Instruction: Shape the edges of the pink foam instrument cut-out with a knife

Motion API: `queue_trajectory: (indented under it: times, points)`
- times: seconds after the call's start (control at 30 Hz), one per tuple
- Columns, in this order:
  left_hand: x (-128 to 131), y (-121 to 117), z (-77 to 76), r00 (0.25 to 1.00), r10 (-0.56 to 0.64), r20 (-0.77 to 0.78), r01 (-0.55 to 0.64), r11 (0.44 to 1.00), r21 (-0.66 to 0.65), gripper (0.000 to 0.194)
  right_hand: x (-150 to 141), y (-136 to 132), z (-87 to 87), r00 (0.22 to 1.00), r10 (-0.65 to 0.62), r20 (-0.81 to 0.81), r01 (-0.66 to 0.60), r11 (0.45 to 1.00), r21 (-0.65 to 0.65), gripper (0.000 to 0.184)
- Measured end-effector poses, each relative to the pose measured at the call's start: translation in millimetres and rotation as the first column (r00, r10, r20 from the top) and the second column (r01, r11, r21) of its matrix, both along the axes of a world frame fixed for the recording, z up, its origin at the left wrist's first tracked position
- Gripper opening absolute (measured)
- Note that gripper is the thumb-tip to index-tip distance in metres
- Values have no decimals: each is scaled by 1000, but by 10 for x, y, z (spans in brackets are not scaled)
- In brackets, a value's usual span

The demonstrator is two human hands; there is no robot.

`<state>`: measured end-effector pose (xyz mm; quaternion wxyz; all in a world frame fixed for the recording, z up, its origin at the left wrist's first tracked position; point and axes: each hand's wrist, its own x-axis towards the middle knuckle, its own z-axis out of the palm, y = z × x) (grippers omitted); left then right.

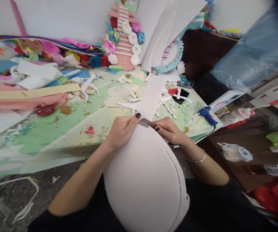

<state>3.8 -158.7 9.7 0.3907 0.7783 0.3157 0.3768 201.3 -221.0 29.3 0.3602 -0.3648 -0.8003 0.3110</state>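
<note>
A large white board (143, 180) with a rounded body rests against my lap. Its straight, narrow neck (152, 96) reaches over the table's edge. Along the right side of the rounded part, a second layer or cut edge shows. My left hand (123, 130) grips the upper left of the board where body meets neck, thumb on top and the other fingers mostly hidden. My right hand (169, 130) is closed on a flat grey blade (145, 122), which lies across the base of the neck. Any handle of the blade is hidden in the fingers.
White scraps (130, 105) and coloured paper litter the table (81, 125). A blue glue gun (208, 116) lies at its right corner. A pink, flower-trimmed ladder-like piece (123, 38) leans at the back. Shelves (235, 145) stand at right; scraps lie on the floor.
</note>
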Motion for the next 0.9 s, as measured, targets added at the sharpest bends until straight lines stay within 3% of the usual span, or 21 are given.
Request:
queue_trajectory:
  times: [0.9]
  points:
    - [6,-7,16,999,7,-39,-8,1000,-9,48,10,-16,39,999,17,50,-16,1000,-13,43]
